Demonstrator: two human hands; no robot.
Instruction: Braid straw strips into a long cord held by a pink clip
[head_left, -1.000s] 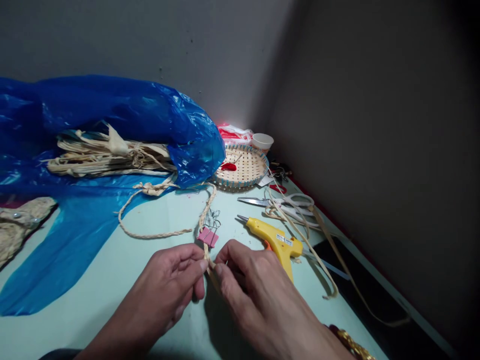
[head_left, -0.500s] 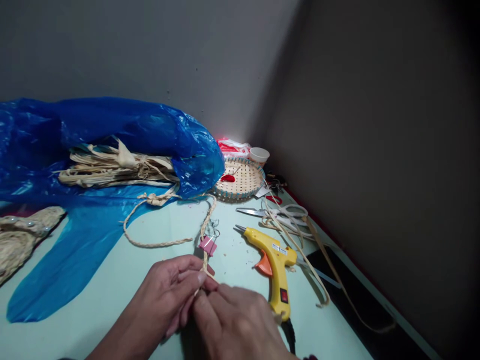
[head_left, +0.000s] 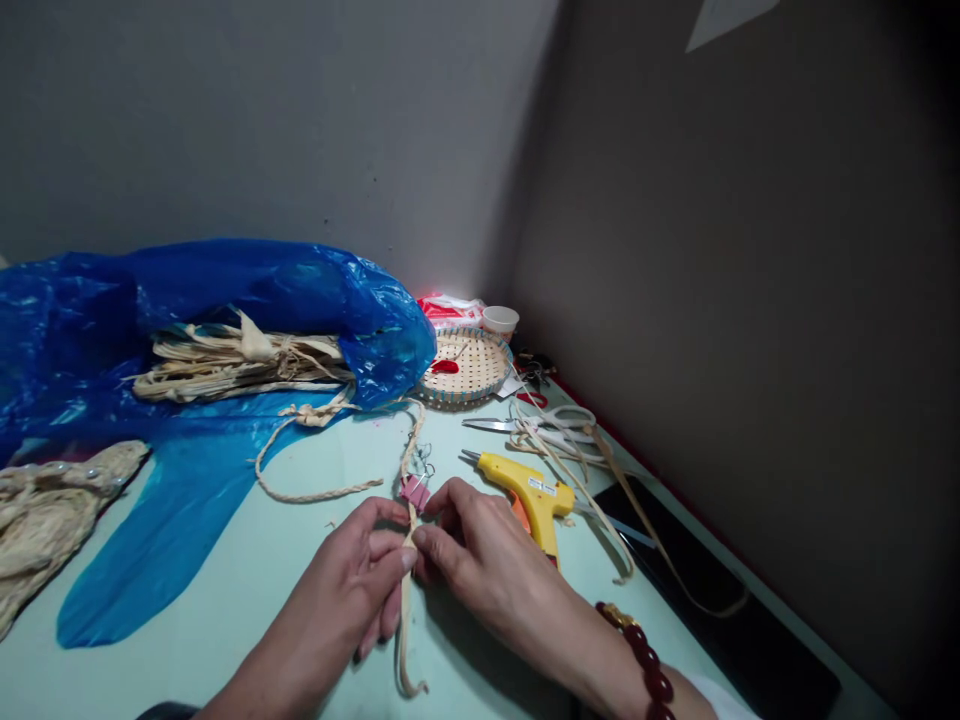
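A thin braided cord (head_left: 415,440) of pale plant fibre runs toward me from the blue bag, with a pink binder clip (head_left: 414,492) gripping it. Just below the clip, my left hand (head_left: 364,570) pinches the cord between thumb and fingers. My right hand (head_left: 469,545) is at the same spot from the other side, its thumb and fingertips closed on the cord close to the clip. One loose fibre strand (head_left: 406,640) hangs down below my hands, curling at its end. The undersides of the fingers are hidden.
A yellow glue gun (head_left: 529,485) lies right of my right hand, with white-handled scissors (head_left: 555,430) behind it. A blue plastic bag (head_left: 262,280) holds a fibre bundle (head_left: 240,365). A woven basket (head_left: 476,365), a black flat object (head_left: 720,610) and a woven piece (head_left: 67,510) are around.
My right hand has moved up and forward from below my left hand to near the clip. The loose strand now hangs into view, and the view has shifted slightly.
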